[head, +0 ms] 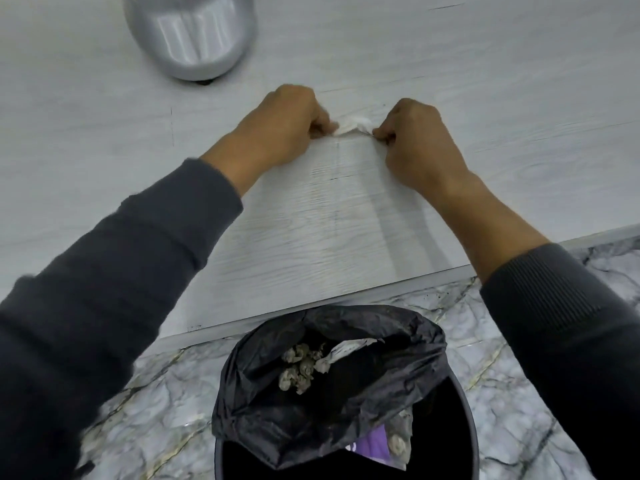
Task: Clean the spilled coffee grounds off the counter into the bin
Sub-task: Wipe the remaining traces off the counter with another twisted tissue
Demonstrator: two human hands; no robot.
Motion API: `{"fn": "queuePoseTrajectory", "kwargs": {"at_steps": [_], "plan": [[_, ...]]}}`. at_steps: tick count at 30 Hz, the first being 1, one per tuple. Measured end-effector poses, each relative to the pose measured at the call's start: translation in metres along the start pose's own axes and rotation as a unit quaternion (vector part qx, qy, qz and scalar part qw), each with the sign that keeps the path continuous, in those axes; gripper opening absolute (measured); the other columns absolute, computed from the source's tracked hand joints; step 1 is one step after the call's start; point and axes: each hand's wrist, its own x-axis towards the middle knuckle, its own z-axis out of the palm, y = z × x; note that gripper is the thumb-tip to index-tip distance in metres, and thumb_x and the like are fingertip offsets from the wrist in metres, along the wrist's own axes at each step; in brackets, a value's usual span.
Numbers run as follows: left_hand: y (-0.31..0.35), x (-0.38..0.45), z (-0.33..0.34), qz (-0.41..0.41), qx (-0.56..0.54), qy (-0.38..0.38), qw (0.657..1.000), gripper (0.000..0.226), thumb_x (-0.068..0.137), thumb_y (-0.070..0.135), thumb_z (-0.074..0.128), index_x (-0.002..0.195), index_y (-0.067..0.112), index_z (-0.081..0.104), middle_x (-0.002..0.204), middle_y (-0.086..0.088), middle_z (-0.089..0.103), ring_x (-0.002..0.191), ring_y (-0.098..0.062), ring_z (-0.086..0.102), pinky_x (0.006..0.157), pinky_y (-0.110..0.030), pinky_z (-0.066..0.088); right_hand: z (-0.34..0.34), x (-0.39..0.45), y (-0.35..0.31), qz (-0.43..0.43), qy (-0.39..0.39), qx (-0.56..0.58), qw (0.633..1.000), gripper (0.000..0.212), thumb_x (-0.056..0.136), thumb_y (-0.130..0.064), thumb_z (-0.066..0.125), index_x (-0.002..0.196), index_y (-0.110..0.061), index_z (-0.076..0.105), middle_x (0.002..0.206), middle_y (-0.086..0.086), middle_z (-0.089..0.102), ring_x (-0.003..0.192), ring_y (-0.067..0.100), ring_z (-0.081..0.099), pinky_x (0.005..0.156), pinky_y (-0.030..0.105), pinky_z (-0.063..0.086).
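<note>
A single white tissue (pixel 353 126) lies bunched on the bench (pixel 485 98), stretched between two hands so that its long axis runs left to right, roughly along the bench's near edge, with one end pointing into each fist. The left hand (pixel 287 123) has its fingers curled under and pinches the tissue's left end; the right hand (pixel 415 140) is likewise curled and pinches the right end with thumb and fingertip. Both hands rest on the bench surface, knuckles up, and both arms wear dark grey sleeves (pixel 138 258). No loose coffee grounds can be made out on the bench; only faint streaks show in the strip between the hands and the near edge. One bin (pixel 460 410) stands on the floor just below the bench edge, lined with one black bag (pixel 311 410) whose mouth sags open; inside lie a few crumpled greyish wads (pixel 298 368), a pale scrap of paper and something purple. One rounded silver appliance (pixel 190 36) sits at the far side of the bench, well apart from the hands. The bench is pale grey with a whitewashed wood grain. The floor (pixel 156 393) is grey marble-patterned tile with dark veins.
</note>
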Motion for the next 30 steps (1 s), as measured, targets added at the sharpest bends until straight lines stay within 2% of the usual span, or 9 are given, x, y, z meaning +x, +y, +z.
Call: {"fn": "queuePoseTrajectory", "kwargs": {"at_steps": [3,6,8,11,14,18,22,25,30], "plan": [[0.010,-0.094,0.013,0.059,0.000,-0.003,0.998,0.026,0.097,0.025,0.058,0.119,0.028,0.071,0.103,-0.003,0.060,0.088,-0.021,0.055,0.074,-0.033,0.045,-0.003,-0.062,-0.014,-0.085,-0.039,-0.004,0.996,0.019,0.086,0.001,0.058,0.094,-0.006,0.074,0.100,0.011,0.060,0.093,0.033,0.055,0.070,0.043,0.052],[0.017,-0.169,0.016,0.068,-0.033,-0.024,0.997,0.037,0.091,0.007,0.063,0.120,0.029,0.071,0.103,0.000,0.061,0.082,-0.020,0.058,0.066,-0.032,0.049,-0.019,-0.114,-0.022,-0.136,-0.096,0.039,0.985,0.027,0.086,0.003,0.061,0.104,-0.010,0.076,0.104,0.008,0.063,0.094,0.029,0.057,0.073,0.038,0.052],[0.008,-0.159,0.012,0.043,-0.052,-0.008,0.998,0.036,0.089,0.003,0.066,0.114,0.029,0.074,0.100,0.006,0.062,0.085,-0.017,0.062,0.073,-0.025,0.049,-0.029,-0.102,-0.025,-0.133,-0.103,0.065,0.984,0.031,0.082,0.006,0.063,0.102,-0.013,0.078,0.103,0.007,0.066,0.091,0.026,0.062,0.079,0.030,0.050],[0.002,-0.096,-0.012,-0.029,-0.087,0.066,0.994,0.025,0.095,0.018,0.062,0.113,0.030,0.074,0.102,0.013,0.064,0.094,-0.007,0.060,0.083,-0.008,0.040,-0.039,-0.031,-0.022,-0.062,-0.035,0.086,0.994,0.027,0.084,0.002,0.064,0.098,-0.015,0.079,0.100,0.005,0.070,0.089,0.020,0.066,0.077,0.002,0.036],[-0.010,-0.036,-0.027,-0.102,-0.121,0.102,0.982,0.021,0.096,0.025,0.061,0.112,0.030,0.074,0.104,0.017,0.067,0.090,0.003,0.055,0.069,0.005,0.033,-0.033,0.041,-0.010,0.001,-0.019,0.101,0.995,0.026,0.086,0.000,0.063,0.100,-0.015,0.078,0.101,-0.001,0.071,0.091,0.012,0.065,0.065,-0.006,0.032],[-0.041,-0.009,-0.021,-0.142,-0.084,0.097,0.982,0.023,0.096,0.016,0.060,0.111,0.025,0.075,0.111,0.007,0.071,0.092,-0.005,0.061,0.084,-0.011,0.043,-0.001,0.082,-0.017,-0.025,-0.053,0.041,0.997,0.034,0.087,0.003,0.053,0.105,-0.011,0.077,0.111,0.007,0.071,0.103,0.017,0.064,0.080,0.001,0.037],[-0.055,-0.055,-0.007,-0.116,-0.051,0.114,0.985,0.025,0.096,0.014,0.060,0.114,0.025,0.074,0.116,0.002,0.070,0.107,-0.015,0.062,0.096,-0.018,0.041,0.015,0.054,-0.039,-0.100,-0.064,0.028,0.993,0.020,0.093,-0.005,0.055,0.099,-0.004,0.074,0.107,0.010,0.063,0.100,0.025,0.059,0.086,0.036,0.050],[-0.038,-0.128,0.008,-0.068,-0.030,0.111,0.991,0.035,0.091,0.006,0.060,0.117,0.026,0.073,0.105,-0.002,0.065,0.092,-0.021,0.062,0.084,-0.021,0.042,0.012,-0.026,-0.044,-0.152,-0.053,0.042,0.986,0.023,0.096,-0.010,0.052,0.102,-0.005,0.074,0.105,0.010,0.061,0.096,0.030,0.056,0.078,0.041,0.050],[0.009,-0.210,0.023,-0.036,-0.086,0.032,0.995,0.041,0.085,-0.001,0.066,0.112,0.028,0.075,0.099,0.008,0.062,0.064,0.000,0.046,0.062,0.000,0.035,-0.009,-0.111,-0.042,-0.171,-0.112,0.085,0.975,0.032,0.084,0.009,0.061,0.108,-0.008,0.074,0.105,0.007,0.063,0.094,0.029,0.059,0.069,0.043,0.056]]}}
